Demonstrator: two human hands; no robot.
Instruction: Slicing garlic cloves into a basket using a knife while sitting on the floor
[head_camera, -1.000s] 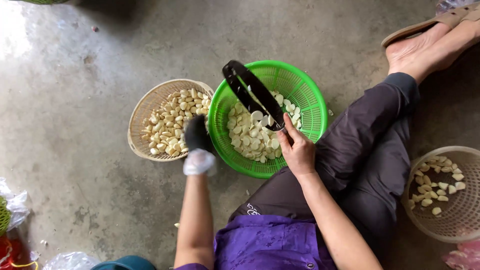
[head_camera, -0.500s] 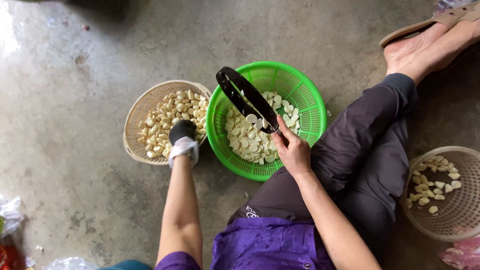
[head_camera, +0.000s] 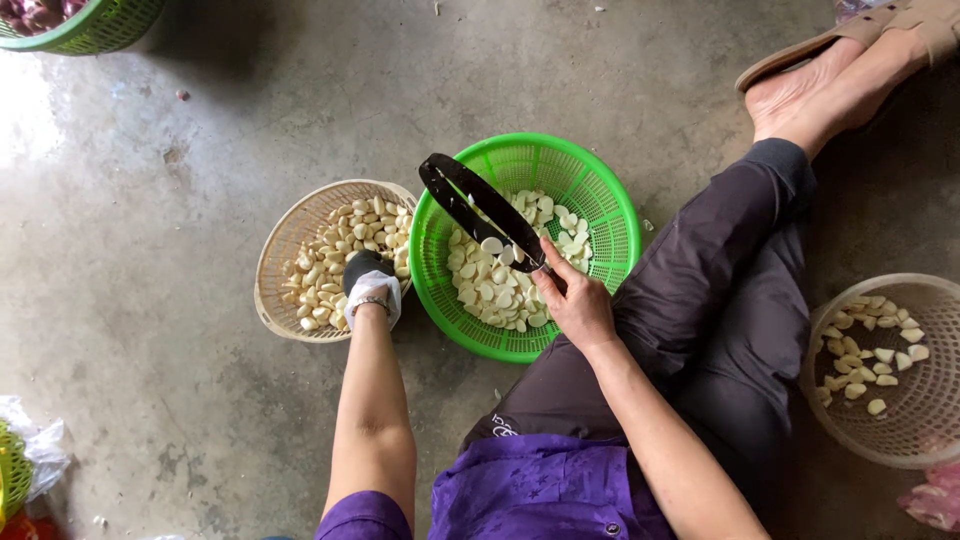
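Observation:
I sit on a concrete floor. My left hand (head_camera: 370, 285), in a white and dark glove, reaches down into a beige basket (head_camera: 282, 250) of unpeeled garlic cloves; its fingers are hidden among them. My right hand (head_camera: 572, 298) grips the handle end of a long black tool (head_camera: 480, 210) held over a green basket (head_camera: 600, 190) holding peeled white garlic cloves. The tool slants up to the left above the cloves.
A second beige basket (head_camera: 925, 430) with a few peeled cloves stands at my right, beside my bent leg in dark trousers. My foot and a sandal (head_camera: 850, 40) lie at the top right. Another green basket (head_camera: 95, 25) shows at the top left, plastic bags at the bottom left.
My left hand has moved left from the green basket's rim into the beige basket of cloves. My right hand and the black tool have stayed over the green basket.

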